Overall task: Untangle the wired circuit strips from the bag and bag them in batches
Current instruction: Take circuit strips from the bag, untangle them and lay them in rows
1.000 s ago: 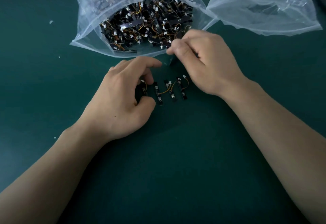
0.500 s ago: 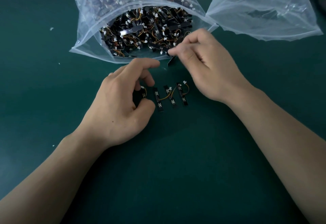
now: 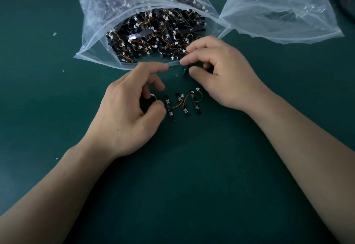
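Circuit strips (image 3: 181, 104): one more just pulled clear of bag (image 3: 92, 32).
R hand (image 3: 221, 74) pinches new strip (image 3: 185, 73); L hand (image 3: 130, 113) grips end strip (image 3: 152, 96), so batch is growing.

No text, label, brand, number or sign can be read anywhere in the head view. The black circuit strips (image 3: 181, 104) lying between the left hand (image 3: 130, 117) and the right hand (image 3: 221, 76) carry only tiny pale marks, too small to make out, and so do those heaped in the open clear bag (image 3: 92, 32) just beyond both hands' fingertips. The second clear bag (image 3: 278, 7), farther off beyond the right hand, shows only plain film and glare.
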Motion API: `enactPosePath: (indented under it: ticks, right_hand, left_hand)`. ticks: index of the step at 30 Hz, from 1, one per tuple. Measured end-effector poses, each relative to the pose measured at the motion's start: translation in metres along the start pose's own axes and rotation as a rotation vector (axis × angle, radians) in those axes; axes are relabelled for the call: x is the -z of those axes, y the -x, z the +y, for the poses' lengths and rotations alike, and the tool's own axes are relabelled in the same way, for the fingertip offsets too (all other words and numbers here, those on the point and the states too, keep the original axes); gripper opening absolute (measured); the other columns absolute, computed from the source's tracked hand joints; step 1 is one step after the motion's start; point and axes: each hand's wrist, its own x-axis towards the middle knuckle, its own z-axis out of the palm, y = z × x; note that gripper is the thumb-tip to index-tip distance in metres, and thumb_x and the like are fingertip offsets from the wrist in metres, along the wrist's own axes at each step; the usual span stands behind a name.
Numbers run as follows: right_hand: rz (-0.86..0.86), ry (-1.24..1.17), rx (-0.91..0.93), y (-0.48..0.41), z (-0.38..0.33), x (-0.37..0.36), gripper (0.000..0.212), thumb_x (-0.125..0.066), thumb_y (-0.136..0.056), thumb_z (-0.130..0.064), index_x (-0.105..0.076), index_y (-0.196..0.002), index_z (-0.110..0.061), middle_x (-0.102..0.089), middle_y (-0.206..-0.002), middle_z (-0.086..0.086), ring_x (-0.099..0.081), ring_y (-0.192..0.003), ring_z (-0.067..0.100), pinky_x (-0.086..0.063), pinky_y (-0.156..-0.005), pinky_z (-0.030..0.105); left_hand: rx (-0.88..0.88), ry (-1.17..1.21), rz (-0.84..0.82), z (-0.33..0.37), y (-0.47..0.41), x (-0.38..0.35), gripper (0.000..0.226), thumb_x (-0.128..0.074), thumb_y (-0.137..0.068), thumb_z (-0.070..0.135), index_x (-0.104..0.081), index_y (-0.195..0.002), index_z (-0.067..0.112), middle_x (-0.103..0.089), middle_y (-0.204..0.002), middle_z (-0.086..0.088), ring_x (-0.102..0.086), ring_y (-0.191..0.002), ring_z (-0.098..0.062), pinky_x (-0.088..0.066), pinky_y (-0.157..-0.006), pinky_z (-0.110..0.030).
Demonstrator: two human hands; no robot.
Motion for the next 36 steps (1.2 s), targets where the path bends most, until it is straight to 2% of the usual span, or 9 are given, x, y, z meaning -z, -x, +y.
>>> enactPosePath:
  ticks: [8, 10, 13, 18, 23, 26, 30, 33, 36]
  right_hand:
    - [0.170, 0.023, -0.031, 0.000, 0.004, -0.006, 0.018, -0.068, -0.097, -0.015, -0.081, -0.103, -0.026, -0.065, -0.106, -0.015, -0.051, -0.074, -0.009, -0.049, -0.073, 0.023]
    - [0.270, -0.028, -0.007, 0.000, 0.005, -0.003, 0.015, -0.072, -0.093, -0.014, -0.081, -0.099, -0.024, -0.066, -0.100, -0.015, -0.055, -0.073, -0.004, -0.044, -0.073, 0.014]
    - [0.404, -0.135, 0.022, 0.002, 0.006, 0.002, 0.009, -0.075, -0.091, -0.012, -0.079, -0.095, -0.020, -0.068, -0.096, -0.010, -0.057, -0.068, 0.010, -0.044, -0.070, 0.017]
    - [0.514, -0.116, 0.419, 0.012, -0.009, 0.003, 0.009, -0.074, -0.091, 0.003, -0.078, -0.087, -0.004, -0.069, -0.088, 0.007, -0.061, -0.069, 0.017, -0.047, -0.063, 0.026]
    - [0.402, -0.191, 0.542, 0.025, -0.028, -0.013, 0.010, -0.072, -0.088, 0.007, -0.078, -0.085, 0.000, -0.070, -0.087, 0.011, -0.061, -0.077, 0.009, -0.047, -0.073, 0.020]
    - [0.273, -0.287, 0.479, 0.030, -0.030, -0.018, 0.012, -0.071, -0.087, 0.008, -0.071, -0.093, -0.002, -0.066, -0.087, 0.003, -0.062, -0.072, 0.013, -0.047, -0.067, 0.022]
    - [0.156, -0.350, 0.411, 0.032, -0.028, -0.017, 0.043, -0.066, -0.093, 0.001, -0.055, -0.133, -0.012, -0.062, -0.094, -0.001, -0.060, -0.076, 0.015, -0.047, -0.070, 0.023]
    - [0.153, -0.284, 0.452, 0.030, -0.027, -0.019, 0.034, -0.068, -0.095, 0.001, -0.065, -0.128, -0.003, -0.059, -0.100, -0.005, -0.057, -0.087, 0.003, -0.044, -0.078, 0.018]
    - [0.201, -0.266, 0.474, 0.029, -0.028, -0.021, 0.024, -0.072, -0.094, 0.001, -0.071, -0.118, 0.002, -0.066, -0.098, 0.003, -0.059, -0.086, 0.005, -0.045, -0.080, 0.017]
  left_hand:
    - [0.007, 0.005, 0.015, -0.002, 0.000, -0.001, 0.049, -0.061, -0.086, 0.019, -0.059, -0.135, 0.025, -0.065, -0.103, 0.014, -0.058, -0.089, -0.016, -0.042, -0.074, -0.016]
    - [0.005, 0.013, 0.023, -0.004, 0.000, -0.002, 0.048, -0.061, -0.087, 0.020, -0.059, -0.135, 0.026, -0.066, -0.104, 0.013, -0.059, -0.089, -0.017, -0.043, -0.074, -0.016]
    - [0.004, 0.052, 0.064, -0.006, 0.000, -0.003, 0.045, -0.061, -0.090, 0.019, -0.060, -0.135, 0.026, -0.067, -0.105, 0.013, -0.061, -0.089, -0.018, -0.045, -0.075, -0.021]
    - [-0.038, 0.129, 0.144, -0.009, -0.001, -0.001, 0.038, -0.064, -0.097, 0.033, -0.061, -0.135, 0.027, -0.068, -0.111, 0.013, -0.061, -0.093, -0.021, -0.049, -0.078, -0.031]
    - [-0.131, 0.143, 0.156, -0.006, 0.000, 0.002, 0.030, -0.065, -0.102, 0.032, -0.063, -0.132, 0.025, -0.070, -0.105, 0.018, -0.066, -0.093, -0.017, -0.044, -0.083, -0.014]
    - [-0.131, 0.185, 0.186, -0.008, -0.001, 0.002, 0.022, -0.067, -0.103, 0.025, -0.066, -0.124, 0.027, -0.072, -0.101, 0.016, -0.067, -0.091, -0.017, -0.046, -0.082, -0.020]
    - [-0.148, 0.238, 0.190, -0.008, -0.002, 0.002, 0.018, -0.070, -0.101, 0.025, -0.067, -0.118, 0.031, -0.073, -0.104, 0.021, -0.069, -0.091, -0.014, -0.048, -0.081, -0.021]
    - [-0.177, 0.272, 0.164, -0.008, -0.001, 0.001, 0.020, -0.070, -0.101, 0.019, -0.066, -0.115, 0.032, -0.073, -0.106, 0.021, -0.071, -0.093, -0.015, -0.050, -0.080, -0.026]
    - [-0.175, 0.285, 0.148, -0.012, 0.001, 0.001, 0.020, -0.070, -0.100, 0.015, -0.065, -0.117, 0.024, -0.076, -0.105, 0.015, -0.073, -0.093, -0.020, -0.053, -0.078, -0.039]
